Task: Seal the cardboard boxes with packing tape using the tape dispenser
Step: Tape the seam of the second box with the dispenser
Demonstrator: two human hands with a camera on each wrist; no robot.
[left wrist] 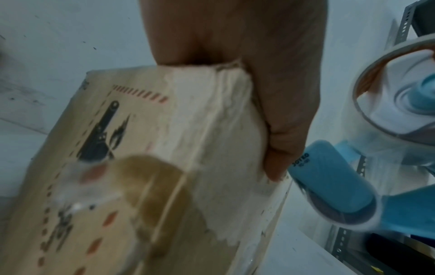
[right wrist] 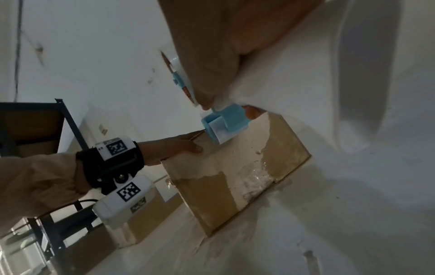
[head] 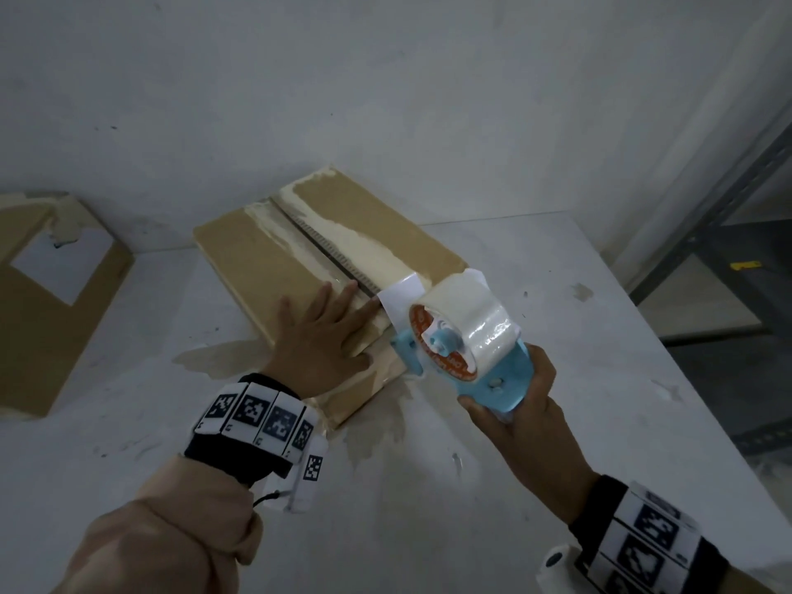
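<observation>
A flat brown cardboard box (head: 257, 255) lies on the white table (head: 428, 508), its two top flaps meeting at a centre seam with torn pale patches. My left hand (head: 321, 332) lies flat on the near end of the box, fingers straight and spread beside the seam. My right hand (head: 518, 405) grips the handle of a light-blue tape dispenser (head: 454, 340) carrying a roll of clear tape. Its front end sits at the box's near edge, with a white strip of tape (head: 400, 295) reaching onto the seam. In the left wrist view the dispenser (left wrist: 334, 182) is just right of my fingers.
A second brown box (head: 51, 293) with a white label lies at the left of the table. A grey metal shelf rack (head: 707, 233) stands off the table's right side. A white wall runs close behind the boxes. Old tape residue stains the table near the box.
</observation>
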